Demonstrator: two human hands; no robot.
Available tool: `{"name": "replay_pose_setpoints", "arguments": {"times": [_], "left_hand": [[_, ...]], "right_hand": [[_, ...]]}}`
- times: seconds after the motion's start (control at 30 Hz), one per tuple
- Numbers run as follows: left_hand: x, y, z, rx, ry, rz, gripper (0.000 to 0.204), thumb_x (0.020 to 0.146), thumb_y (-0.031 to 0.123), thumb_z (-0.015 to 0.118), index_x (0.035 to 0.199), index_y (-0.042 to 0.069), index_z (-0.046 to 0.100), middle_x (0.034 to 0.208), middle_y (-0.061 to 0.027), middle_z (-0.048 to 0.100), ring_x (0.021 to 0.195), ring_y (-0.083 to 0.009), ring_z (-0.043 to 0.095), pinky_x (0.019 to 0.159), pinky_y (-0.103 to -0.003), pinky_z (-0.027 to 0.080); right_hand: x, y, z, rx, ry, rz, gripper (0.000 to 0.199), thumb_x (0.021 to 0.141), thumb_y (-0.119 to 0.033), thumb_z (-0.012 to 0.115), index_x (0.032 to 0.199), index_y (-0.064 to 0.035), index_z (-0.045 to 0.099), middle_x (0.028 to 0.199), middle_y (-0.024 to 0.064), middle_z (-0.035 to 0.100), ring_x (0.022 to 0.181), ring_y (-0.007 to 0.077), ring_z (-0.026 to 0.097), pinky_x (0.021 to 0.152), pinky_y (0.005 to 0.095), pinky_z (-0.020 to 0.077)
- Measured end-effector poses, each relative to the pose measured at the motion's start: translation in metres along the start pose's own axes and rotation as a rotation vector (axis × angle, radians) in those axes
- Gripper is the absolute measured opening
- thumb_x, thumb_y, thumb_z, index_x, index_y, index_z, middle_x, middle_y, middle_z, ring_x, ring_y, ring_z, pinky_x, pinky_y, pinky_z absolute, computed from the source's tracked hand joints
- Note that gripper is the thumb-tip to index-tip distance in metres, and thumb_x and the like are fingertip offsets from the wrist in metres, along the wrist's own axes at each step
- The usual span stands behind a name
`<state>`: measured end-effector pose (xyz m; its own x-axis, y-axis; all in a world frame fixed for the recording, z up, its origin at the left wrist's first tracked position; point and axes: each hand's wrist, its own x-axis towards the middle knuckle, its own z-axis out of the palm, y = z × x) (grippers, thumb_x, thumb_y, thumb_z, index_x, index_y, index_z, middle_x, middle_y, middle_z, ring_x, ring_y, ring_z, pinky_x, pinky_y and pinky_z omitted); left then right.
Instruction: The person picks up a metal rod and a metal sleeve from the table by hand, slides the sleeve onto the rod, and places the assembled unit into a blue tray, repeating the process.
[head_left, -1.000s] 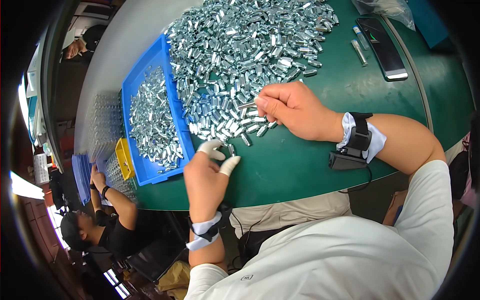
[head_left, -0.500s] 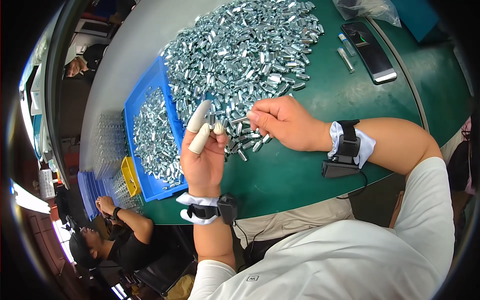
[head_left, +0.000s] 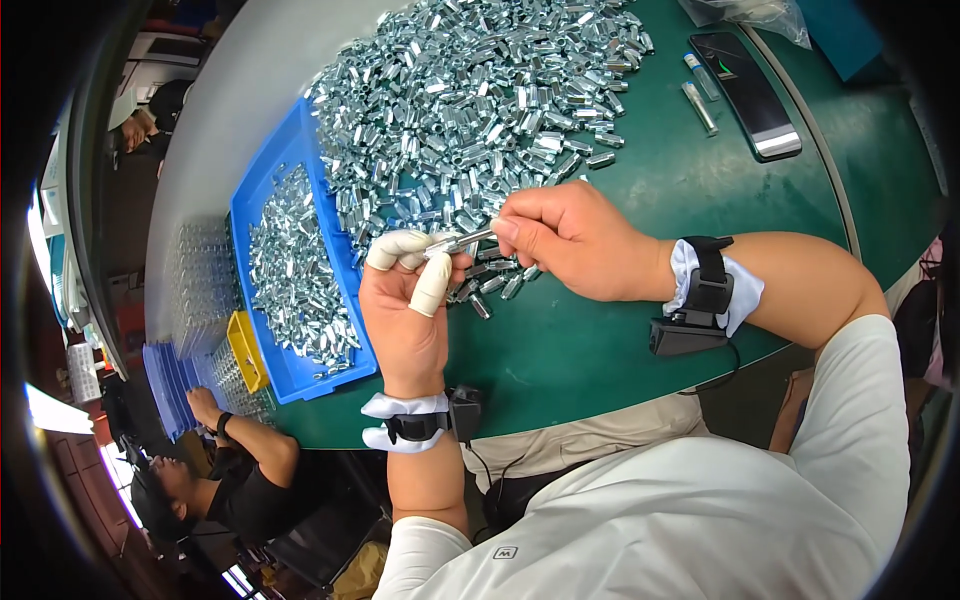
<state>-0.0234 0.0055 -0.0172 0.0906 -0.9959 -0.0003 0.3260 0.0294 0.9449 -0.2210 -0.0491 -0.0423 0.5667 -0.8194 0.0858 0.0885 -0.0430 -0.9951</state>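
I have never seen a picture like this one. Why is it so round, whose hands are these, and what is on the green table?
The picture comes from a small wide-angle camera worn on a person's head, looking down. That lens bends straight lines, so the table looks curved. There is no machine: both hands belong to the person wearing the camera.

The left hand has white covers on two fingertips. The right hand meets it, and together they pinch a small silver metal piece between them. Each wrist carries a black strap with a small device.

On the green table lies a big heap of shiny metal parts. A blue tray on the left holds more of them. A dark phone lies at the far right. Another person sits at lower left.
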Motion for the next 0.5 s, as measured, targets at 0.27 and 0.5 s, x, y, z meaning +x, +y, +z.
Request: {"name": "replay_pose_setpoints", "arguments": {"times": [0.27,0.5], "left_hand": [[-0.0035,0.0038,-0.0011,0.407,0.039,0.100,0.020,0.088,-0.007,0.064,0.106,0.001,0.058,0.100,-0.0121,0.068,0.082,-0.0172,0.068,0.070,-0.025,0.055],[-0.0045,0.0045,-0.0038,0.455,0.101,0.092,0.016,0.087,-0.003,0.068,0.103,-0.001,0.063,0.087,-0.0087,0.069,0.071,-0.0135,0.067,0.064,-0.023,0.052]], "right_hand": [[-0.0008,-0.0028,-0.0010,-0.045,-0.028,0.029,0.029,0.101,-0.021,0.052,0.080,-0.0022,0.061,0.064,0.0000,0.056,0.059,0.0050,0.051,0.054,0.0233,0.0417],[-0.0012,-0.0032,-0.0010,-0.107,-0.056,0.003,0.028,0.100,-0.019,0.052,0.080,-0.0019,0.062,0.063,0.0019,0.057,0.058,0.0072,0.053,0.054,0.0258,0.0429]]}}
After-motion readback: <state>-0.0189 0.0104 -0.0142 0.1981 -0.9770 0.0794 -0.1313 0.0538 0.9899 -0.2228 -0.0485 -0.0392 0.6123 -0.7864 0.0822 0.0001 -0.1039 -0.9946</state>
